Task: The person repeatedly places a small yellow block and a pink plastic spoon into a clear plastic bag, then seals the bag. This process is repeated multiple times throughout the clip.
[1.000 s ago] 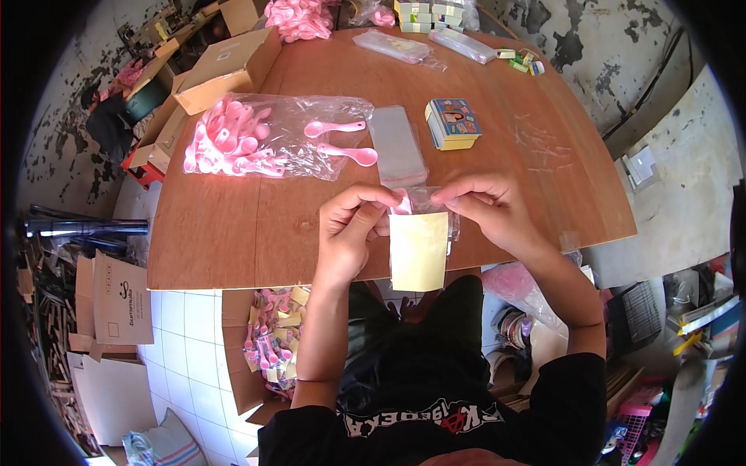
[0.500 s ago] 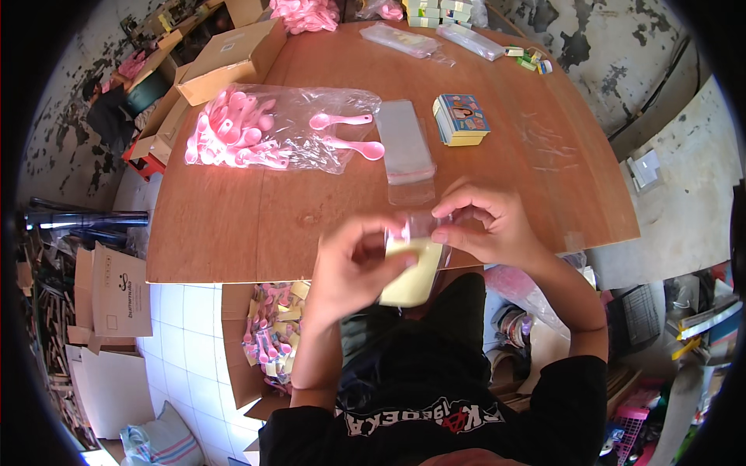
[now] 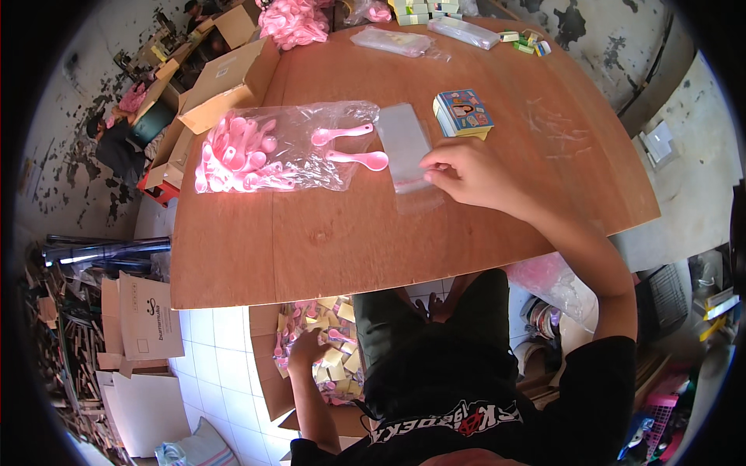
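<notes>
Fingers of the right hand [image 3: 466, 175] pinch thin clear sleeves [image 3: 406, 151] mid-table [image 3: 311, 241]; left hand [image 3: 305, 349] rests loosely in a floor box [image 3: 268, 380].

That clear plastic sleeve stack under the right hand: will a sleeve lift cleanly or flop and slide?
Likely floppy: the clear sleeves look like thin film, lying flat on the wooden table. Probably very light, since the right hand works one with fingertips only. Glossy film on smooth wood may slide or cling to its neighbours.

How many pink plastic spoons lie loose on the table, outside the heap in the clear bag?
2: one pink plastic spoon above, another just below it; bagged heap may hide more.
</notes>
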`<action>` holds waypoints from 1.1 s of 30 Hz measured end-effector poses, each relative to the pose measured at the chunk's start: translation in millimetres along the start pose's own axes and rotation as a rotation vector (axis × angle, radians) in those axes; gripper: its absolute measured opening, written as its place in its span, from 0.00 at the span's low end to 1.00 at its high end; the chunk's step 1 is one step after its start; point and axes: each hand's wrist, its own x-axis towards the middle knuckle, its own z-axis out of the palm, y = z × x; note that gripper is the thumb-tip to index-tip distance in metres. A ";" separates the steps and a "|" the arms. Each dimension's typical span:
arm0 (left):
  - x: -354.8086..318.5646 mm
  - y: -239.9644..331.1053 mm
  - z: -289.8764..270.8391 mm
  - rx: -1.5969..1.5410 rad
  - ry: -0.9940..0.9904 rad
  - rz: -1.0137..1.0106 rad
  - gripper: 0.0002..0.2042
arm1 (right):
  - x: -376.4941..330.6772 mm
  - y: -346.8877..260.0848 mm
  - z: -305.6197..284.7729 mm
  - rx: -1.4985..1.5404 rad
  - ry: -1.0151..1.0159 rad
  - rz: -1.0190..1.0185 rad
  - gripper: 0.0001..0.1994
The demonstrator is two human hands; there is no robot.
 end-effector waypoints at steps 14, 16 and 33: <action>-56.2 201.7 -165.0 -0.808 -0.131 1.251 0.12 | 9.4 1.6 17.9 -0.302 -0.120 0.029 0.07; -52.8 209.9 -170.6 -0.758 0.178 1.146 0.10 | 7.5 -5.5 15.8 -0.258 -0.165 0.053 0.06; 4.7 252.1 -175.9 -1.751 -0.292 0.584 0.24 | -50.7 -88.2 -9.5 -0.345 -0.021 -0.336 0.05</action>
